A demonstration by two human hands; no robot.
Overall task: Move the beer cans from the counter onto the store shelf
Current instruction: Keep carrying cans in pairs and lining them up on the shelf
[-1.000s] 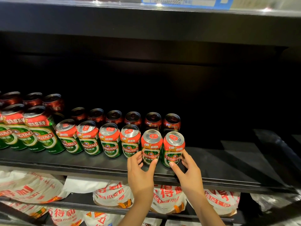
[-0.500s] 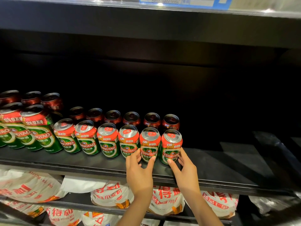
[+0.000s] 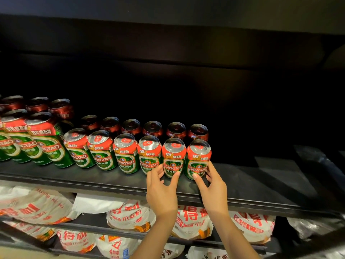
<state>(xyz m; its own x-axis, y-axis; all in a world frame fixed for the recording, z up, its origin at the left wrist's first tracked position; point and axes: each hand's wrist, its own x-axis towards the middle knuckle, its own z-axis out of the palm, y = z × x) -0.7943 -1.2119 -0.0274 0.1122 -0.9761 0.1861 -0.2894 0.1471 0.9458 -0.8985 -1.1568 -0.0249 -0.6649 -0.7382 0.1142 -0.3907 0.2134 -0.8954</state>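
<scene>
Head view: two hands are settling the last two cans of the near row on the shelf.
Six short cans are standing upright in the near row and six more, darker in shadow, in the far row behind them; at the left, taller cans are standing, cut off by the frame edge. Each short can is showing a silver lid, a red shoulder band and a green body with a Tsingtao label. The left hand is curling thumb and fingers round the base of the fifth can; the right hand is pinching the sixth can, the rightmost, thumb in front and fingers on its right side. White printed bags are lying on the shelves below.
</scene>
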